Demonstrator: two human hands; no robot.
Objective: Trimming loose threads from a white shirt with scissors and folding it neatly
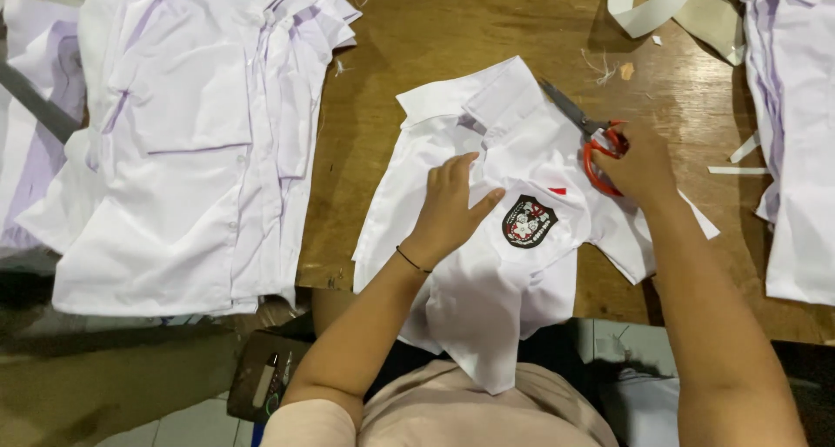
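Note:
A small white short-sleeved shirt (513, 273) lies on the wooden table (452, 30), collar away from me, its lower part hanging over the near edge. A black round badge (529, 222) and a small red tag (557, 190) sit on its chest pocket. My left hand (452, 208) presses flat on the shirt front beside the button placket, a thin black band on its wrist. My right hand (642, 164) holds red-handled scissors (584, 134), blades pointing toward the collar.
A stack of white shirts (187, 143) covers the table's left side. More white garments (796, 125) lie along the right edge, with white fabric strips (661, 3) and thread scraps at the back. A dark pouch (265, 373) sits below the table edge.

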